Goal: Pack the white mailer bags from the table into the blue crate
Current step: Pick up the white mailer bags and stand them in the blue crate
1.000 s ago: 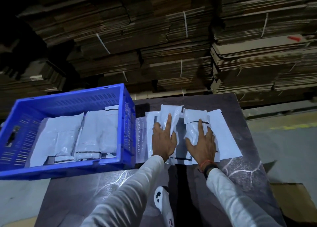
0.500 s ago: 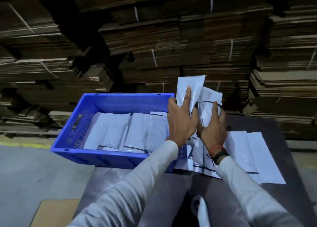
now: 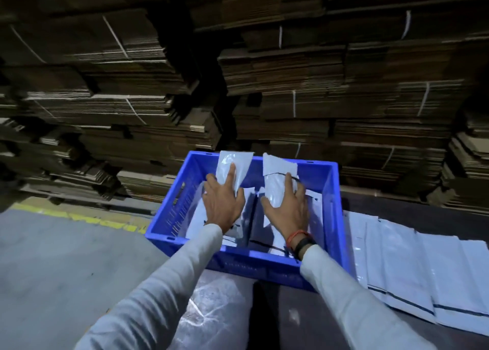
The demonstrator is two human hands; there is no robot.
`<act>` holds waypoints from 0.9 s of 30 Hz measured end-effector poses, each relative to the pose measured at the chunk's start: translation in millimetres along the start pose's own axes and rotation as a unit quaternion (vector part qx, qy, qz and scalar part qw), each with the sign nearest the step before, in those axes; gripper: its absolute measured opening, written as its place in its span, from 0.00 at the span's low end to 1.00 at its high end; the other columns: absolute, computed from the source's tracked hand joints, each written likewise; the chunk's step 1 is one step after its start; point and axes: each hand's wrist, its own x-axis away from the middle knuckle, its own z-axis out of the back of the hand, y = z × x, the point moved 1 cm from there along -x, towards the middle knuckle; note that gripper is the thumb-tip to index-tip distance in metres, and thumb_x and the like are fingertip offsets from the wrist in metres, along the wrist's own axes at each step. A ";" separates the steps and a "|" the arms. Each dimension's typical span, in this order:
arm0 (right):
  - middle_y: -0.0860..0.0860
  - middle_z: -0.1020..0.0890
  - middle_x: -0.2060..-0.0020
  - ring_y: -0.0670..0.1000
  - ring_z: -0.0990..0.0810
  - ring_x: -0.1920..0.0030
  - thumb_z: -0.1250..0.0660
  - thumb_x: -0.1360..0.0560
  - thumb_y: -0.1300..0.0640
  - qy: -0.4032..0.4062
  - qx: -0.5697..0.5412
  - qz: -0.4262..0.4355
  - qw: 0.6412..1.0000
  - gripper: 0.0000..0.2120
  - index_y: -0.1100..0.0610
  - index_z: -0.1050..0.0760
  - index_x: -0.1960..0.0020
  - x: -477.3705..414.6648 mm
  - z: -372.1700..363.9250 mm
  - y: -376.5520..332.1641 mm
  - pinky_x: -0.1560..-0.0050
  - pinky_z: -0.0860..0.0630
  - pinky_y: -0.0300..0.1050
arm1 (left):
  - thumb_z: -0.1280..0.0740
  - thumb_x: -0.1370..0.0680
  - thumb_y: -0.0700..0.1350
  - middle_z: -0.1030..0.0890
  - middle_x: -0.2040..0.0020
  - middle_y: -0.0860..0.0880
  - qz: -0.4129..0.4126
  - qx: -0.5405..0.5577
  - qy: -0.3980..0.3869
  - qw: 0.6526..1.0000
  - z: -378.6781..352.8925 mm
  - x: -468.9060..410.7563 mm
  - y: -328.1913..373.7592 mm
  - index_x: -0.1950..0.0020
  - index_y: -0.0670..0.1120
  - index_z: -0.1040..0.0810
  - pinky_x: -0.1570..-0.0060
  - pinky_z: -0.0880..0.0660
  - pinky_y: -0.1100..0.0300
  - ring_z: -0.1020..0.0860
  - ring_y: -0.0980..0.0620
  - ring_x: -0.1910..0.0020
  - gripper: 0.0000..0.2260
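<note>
Floor (image 3: 53, 257): grey concrete at the far left, lower than the table.
Yellow line (image 3: 87, 217): a worn painted stripe on the floor, running toward the crate's left corner.
Cardboard stacks (image 3: 105, 111): flattened brown boxes tied with white straps, piled high across the whole background.
Blue crate (image 3: 169, 217): sits on the table's left part, with slotted walls and an open top.
Packed bags (image 3: 197, 217): white mailers lying flat on the crate floor, partly hidden by the hands.
Left hand (image 3: 222, 207): over the crate, fingers spread on the face of one bag and thumb at its edge, gripping it.
Left mailer bag (image 3: 227, 164): white, held tilted, its top poking above the crate's far rim.
Right hand (image 3: 287, 212): over the crate beside the left hand but apart from it, fingers curled round a second bag.
Right mailer bag (image 3: 276, 185): white with a dark strip across it, its top also above the far rim.
Wristbands (image 3: 303, 242): an orange thread and a black band on the right wrist.
Table (image 3: 291, 320): dark and glossy.
Loose bags (image 3: 423, 265): white mailers overlapping in a row on the table, just right of the crate.
</note>
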 end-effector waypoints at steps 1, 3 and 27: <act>0.54 0.43 0.24 0.59 0.37 0.28 0.33 0.29 0.39 -0.018 -0.001 -0.004 1.000 0.43 0.48 0.51 0.22 2.0 -15.5 -7.1 0.35 0.31 0.56 | 0.37 0.23 0.54 0.35 0.36 0.36 0.015 -0.007 -0.015 1.000 -3.8 -4.6 -17.2 0.21 0.56 0.42 0.43 0.30 0.42 0.33 0.33 0.38 0.31; 0.54 0.43 0.25 0.59 0.37 0.29 0.33 0.29 0.40 -0.053 0.010 -0.012 0.998 0.43 0.49 0.51 0.22 5.1 -44.5 -18.2 0.35 0.32 0.54 | 0.37 0.22 0.55 0.35 0.35 0.35 0.042 -0.028 -0.046 0.998 -12.5 -12.6 -46.9 0.21 0.57 0.43 0.42 0.30 0.40 0.33 0.33 0.36 0.30; 0.63 0.60 0.23 0.62 0.46 0.23 0.36 0.23 0.43 -0.253 0.039 -0.005 0.967 0.44 0.53 0.62 0.21 -1.7 -154.3 -32.6 0.26 0.43 0.50 | 0.50 0.19 0.64 0.59 0.19 0.40 0.065 -0.053 -0.218 0.972 -57.0 -37.6 -137.8 0.19 0.54 0.57 0.25 0.48 0.40 0.53 0.39 0.21 0.32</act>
